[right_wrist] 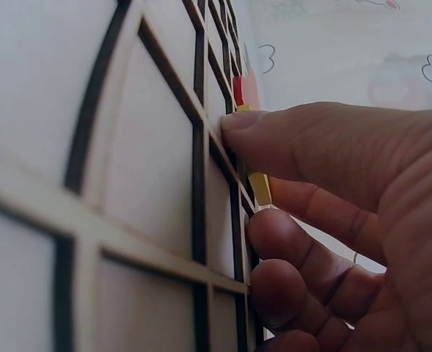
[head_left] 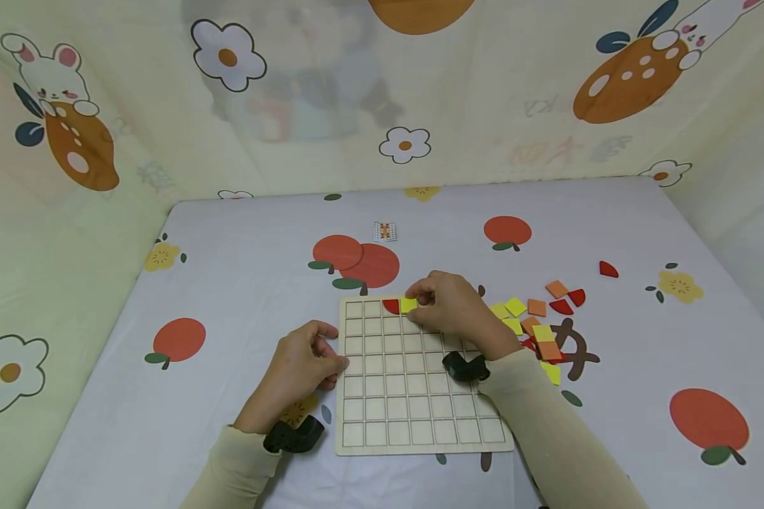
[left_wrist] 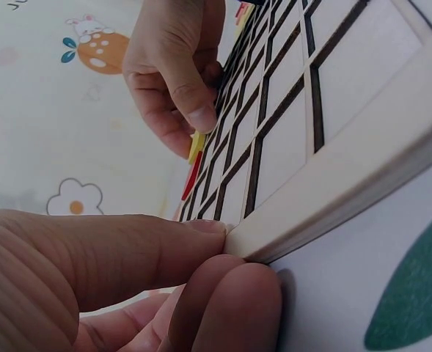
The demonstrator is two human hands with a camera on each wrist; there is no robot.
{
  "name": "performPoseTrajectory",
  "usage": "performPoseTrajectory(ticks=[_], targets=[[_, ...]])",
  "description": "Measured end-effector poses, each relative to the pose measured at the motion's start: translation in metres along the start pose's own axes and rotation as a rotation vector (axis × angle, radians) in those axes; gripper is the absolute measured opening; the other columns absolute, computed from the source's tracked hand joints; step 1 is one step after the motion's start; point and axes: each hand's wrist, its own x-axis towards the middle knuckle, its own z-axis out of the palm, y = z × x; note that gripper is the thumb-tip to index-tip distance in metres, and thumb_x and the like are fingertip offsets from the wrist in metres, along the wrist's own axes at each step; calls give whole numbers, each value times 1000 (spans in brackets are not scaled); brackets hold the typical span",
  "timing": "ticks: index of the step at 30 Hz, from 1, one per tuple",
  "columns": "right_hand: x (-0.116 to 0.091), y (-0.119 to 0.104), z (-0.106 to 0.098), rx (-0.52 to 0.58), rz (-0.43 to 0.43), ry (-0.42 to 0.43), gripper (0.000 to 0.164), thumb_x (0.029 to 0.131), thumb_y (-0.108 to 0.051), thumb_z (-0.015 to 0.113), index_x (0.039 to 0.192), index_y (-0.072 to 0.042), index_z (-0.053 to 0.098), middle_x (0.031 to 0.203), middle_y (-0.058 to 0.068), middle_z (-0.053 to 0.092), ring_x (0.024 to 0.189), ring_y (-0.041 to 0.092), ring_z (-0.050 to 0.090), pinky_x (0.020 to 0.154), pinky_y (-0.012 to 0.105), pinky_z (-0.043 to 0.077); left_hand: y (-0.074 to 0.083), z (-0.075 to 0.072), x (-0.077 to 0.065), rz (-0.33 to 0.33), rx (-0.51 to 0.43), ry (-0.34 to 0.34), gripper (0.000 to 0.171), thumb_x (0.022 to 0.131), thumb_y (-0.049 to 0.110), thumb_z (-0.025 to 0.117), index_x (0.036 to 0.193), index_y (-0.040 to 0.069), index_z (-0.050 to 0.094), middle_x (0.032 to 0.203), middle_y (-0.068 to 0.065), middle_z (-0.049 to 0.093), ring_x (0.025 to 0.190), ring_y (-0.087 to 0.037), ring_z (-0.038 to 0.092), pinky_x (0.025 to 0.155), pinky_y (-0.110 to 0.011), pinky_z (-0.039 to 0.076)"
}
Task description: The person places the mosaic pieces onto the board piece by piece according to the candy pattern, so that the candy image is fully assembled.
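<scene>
A wooden grid board (head_left: 425,449) with square cells lies on the table before me. My left hand (head_left: 299,364) holds its left edge, thumb on the rim and curled fingers against the side, as the left wrist view shows. At the board's far row, my right hand (head_left: 453,307) pinches a yellow square tile (head_left: 408,305) between thumb and fingers. This tile sits right beside a red quarter-circle piece (head_left: 391,306) in the same row. In the right wrist view, the thumb partly hides the yellow tile (right_wrist: 260,189).
Loose yellow, orange and red pieces (head_left: 537,307) lie scattered right of the board, some overlapping. One red quarter-circle (head_left: 608,269) lies farther off. A small patterned card (head_left: 385,231) is beyond the board. The tablecloth (head_left: 255,261) carries printed fruit, and a patterned curtain (head_left: 331,155) hangs behind.
</scene>
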Motion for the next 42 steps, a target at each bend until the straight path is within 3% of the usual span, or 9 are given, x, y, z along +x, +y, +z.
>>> performPoseTrajectory(ticks=[9, 14, 21, 29, 37, 42], targets=[[-1, -2, -2, -14, 3, 2, 28, 88, -19, 82, 114, -10, 78, 96, 3, 61, 91, 22, 56, 78, 35, 48, 1, 0, 0, -11, 1, 1, 40, 88, 2, 81, 122, 1, 61, 80, -8, 64, 57, -17, 65, 57, -30, 60], [-3, 1, -4, 39, -3, 0, 29, 89, -19, 80, 116, -10, 76, 99, 5, 63, 93, 23, 57, 80, 36, 50, 1, 0, -1, -19, 7, 5, 40, 88, 3, 82, 122, 1, 61, 80, -8, 64, 57, -17, 64, 57, -30, 60], [-20, 19, -32, 91, 25, 103, 32, 92, -17, 77, 122, -5, 73, 111, 12, 68, 97, 27, 60, 80, 37, 52, 2, 1, -1, -42, 22, 20, 41, 87, 4, 82, 123, 2, 61, 80, -8, 64, 57, -17, 64, 57, -29, 59], [-60, 64, -82, 43, 224, 188, 41, 98, -26, 73, 132, -5, 67, 124, 19, 62, 106, 34, 60, 69, 32, 57, 3, 3, 0, -32, 34, 18, 41, 87, 4, 82, 122, 2, 61, 79, -8, 63, 57, -17, 64, 57, -29, 59], [-86, 111, -107, -56, 370, 304, 44, 98, -29, 72, 130, 0, 66, 103, 19, 63, 95, 34, 54, 64, 32, 48, 5, 3, 0, -34, 30, 14, 41, 87, 3, 82, 122, 2, 61, 80, -8, 63, 57, -17, 64, 57, -29, 59], [-95, 131, -115, -68, 441, 297, 48, 98, -30, 71, 132, 2, 63, 101, 20, 62, 98, 36, 50, 69, 37, 46, 5, 3, 0, -42, 29, 17, 41, 87, 3, 82, 122, 2, 61, 80, -9, 63, 57, -17, 65, 56, -30, 59]])
